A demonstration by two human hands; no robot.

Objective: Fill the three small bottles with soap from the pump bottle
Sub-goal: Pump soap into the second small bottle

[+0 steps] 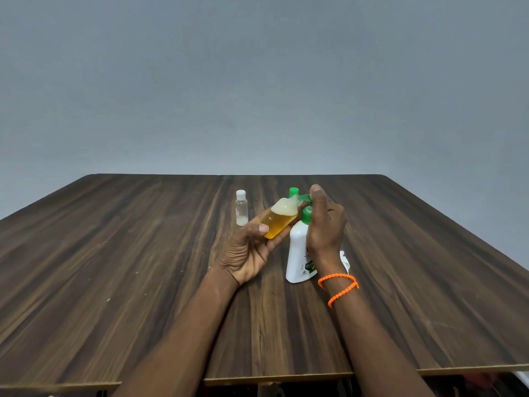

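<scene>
small bottle (280,220) tilted, amber soap inside, foam near its open neck.

head-worn view, facing forward-down, near table (143,253)

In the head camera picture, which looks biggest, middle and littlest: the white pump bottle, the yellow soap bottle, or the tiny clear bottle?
1. White pump bottle, biggest.
2. Yellow soap bottle, tilted in the left hand.
3. Tiny clear bottle, littlest, though it stands farther back, so it may look smaller than it is.
</scene>
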